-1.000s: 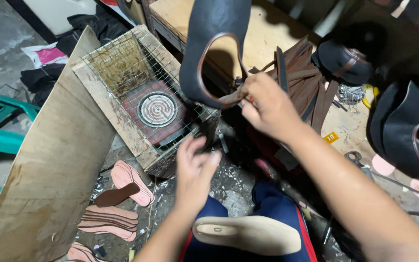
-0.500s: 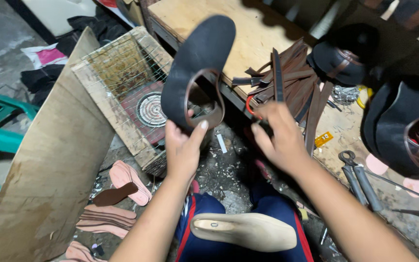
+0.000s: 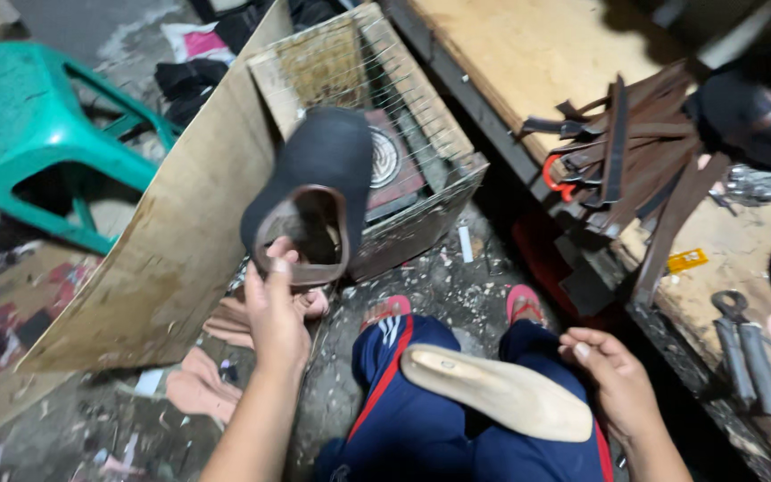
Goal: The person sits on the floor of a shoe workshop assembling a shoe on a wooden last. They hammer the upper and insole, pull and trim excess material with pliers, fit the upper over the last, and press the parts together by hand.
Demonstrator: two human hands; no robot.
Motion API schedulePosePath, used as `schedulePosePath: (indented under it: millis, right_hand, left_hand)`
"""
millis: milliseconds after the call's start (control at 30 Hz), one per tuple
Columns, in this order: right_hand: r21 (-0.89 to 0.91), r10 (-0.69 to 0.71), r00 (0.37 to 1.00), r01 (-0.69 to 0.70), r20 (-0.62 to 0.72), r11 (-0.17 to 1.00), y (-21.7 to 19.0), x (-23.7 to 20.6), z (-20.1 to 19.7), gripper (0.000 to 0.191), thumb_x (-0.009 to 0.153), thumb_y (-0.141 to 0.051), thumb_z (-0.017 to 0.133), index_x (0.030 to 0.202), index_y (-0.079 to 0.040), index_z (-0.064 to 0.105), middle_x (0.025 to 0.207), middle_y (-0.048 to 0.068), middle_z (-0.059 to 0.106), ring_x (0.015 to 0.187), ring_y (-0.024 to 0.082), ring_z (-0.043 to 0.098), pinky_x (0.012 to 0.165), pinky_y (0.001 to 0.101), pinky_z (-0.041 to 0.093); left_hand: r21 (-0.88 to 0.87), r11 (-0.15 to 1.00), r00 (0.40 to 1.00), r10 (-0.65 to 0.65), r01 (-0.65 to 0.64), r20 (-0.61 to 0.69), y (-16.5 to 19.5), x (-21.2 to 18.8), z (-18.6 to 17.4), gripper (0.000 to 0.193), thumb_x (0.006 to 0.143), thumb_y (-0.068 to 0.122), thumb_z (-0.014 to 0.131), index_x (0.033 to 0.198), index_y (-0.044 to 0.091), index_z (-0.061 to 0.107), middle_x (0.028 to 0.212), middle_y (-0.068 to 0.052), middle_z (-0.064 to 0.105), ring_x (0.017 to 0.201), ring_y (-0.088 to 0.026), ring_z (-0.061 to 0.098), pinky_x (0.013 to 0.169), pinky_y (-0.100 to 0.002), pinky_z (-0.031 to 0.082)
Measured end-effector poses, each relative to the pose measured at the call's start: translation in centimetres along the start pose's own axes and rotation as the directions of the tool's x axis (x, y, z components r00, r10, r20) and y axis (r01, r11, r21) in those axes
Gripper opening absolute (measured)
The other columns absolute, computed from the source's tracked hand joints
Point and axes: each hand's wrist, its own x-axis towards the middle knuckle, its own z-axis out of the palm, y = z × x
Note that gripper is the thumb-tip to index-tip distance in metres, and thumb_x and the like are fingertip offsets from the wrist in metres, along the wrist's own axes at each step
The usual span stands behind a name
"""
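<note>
Left hand (image 3: 277, 312) grips the dark shoe upper (image 3: 314, 201); right hand (image 3: 613, 379), loosely curled, touches the wooden last (image 3: 493, 388).

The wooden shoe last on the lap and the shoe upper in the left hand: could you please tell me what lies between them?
In the head view, only the blue-trousered knee and littered floor separate the shoe last from the shoe upper held by the left hand.
</note>
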Motion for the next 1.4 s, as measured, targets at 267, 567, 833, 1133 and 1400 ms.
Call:
schedulePosePath:
  millis: [267,567,833,1133,1400]
  right_hand:
    - [0.193,-0.117,0.989,0.133,-0.094,0.972,0.2,-0.4,0.8,0.021,0.102,-0.006,0.060,0.120,0.003,0.064,0.110,0.014,0.072,0.098,0.021,0.070,0.094,0.0356,0.056]
    - [0.057,-0.170,0.979,0.177,-0.116,0.983,0.0,-1.2,2.2,0.018,0.100,-0.005,0.063,0.117,0.002,0.066,0.106,0.012,0.073,0.094,0.017,0.069,0.090,0.0318,0.056]
    - [0.001,-0.143,0.987,0.143,0.073,0.990,-2.2,-1.9,3.1,0.025,0.098,-0.013,0.065,0.118,0.002,0.069,0.106,0.008,0.076,0.097,0.016,0.071,0.093,0.0316,0.056]
    - [-0.750,-0.122,0.826,0.554,0.551,0.361,-7.2,-8.5,8.5,0.100,0.052,-0.035,0.094,0.140,-0.005,0.057,0.136,0.016,0.058,0.117,0.038,0.054,0.099,0.0438,0.042]
    - [-0.736,-0.269,0.773,0.632,0.575,0.244,-7.8,-10.2,9.2,0.082,0.060,-0.020,0.082,0.135,-0.004,0.055,0.124,0.014,0.060,0.112,0.035,0.057,0.095,0.0444,0.044]
  left_hand:
    - [-0.393,0.873,0.921,-0.366,0.289,-0.133,-0.9,0.8,-9.3,0.044,0.103,0.058,0.041,0.112,0.017,0.057,0.106,-0.004,0.067,0.081,-0.018,0.059,0.060,-0.031,0.046]
    - [-0.274,0.926,0.958,-0.283,0.259,-0.050,-2.6,-1.4,-12.2,0.040,0.111,0.048,0.044,0.129,0.016,0.061,0.121,-0.003,0.068,0.096,-0.018,0.061,0.071,-0.030,0.048]
    - [-0.288,0.885,0.931,-0.343,0.365,0.128,-0.8,-5.3,-6.2,0.048,0.105,0.045,0.045,0.140,0.014,0.055,0.125,-0.005,0.066,0.110,-0.024,0.064,0.099,-0.045,0.055]
    - [-0.172,0.802,0.791,-0.484,0.572,0.374,-2.1,-9.2,-0.1,0.060,0.100,0.050,0.050,0.135,0.000,0.051,0.102,-0.021,0.068,0.106,-0.034,0.065,0.098,-0.052,0.051]
    - [-0.115,0.801,0.775,-0.516,0.587,0.366,-0.7,-10.8,0.2,0.063,0.100,0.050,0.047,0.137,0.000,0.051,0.101,-0.020,0.067,0.105,-0.033,0.066,0.097,-0.051,0.052]
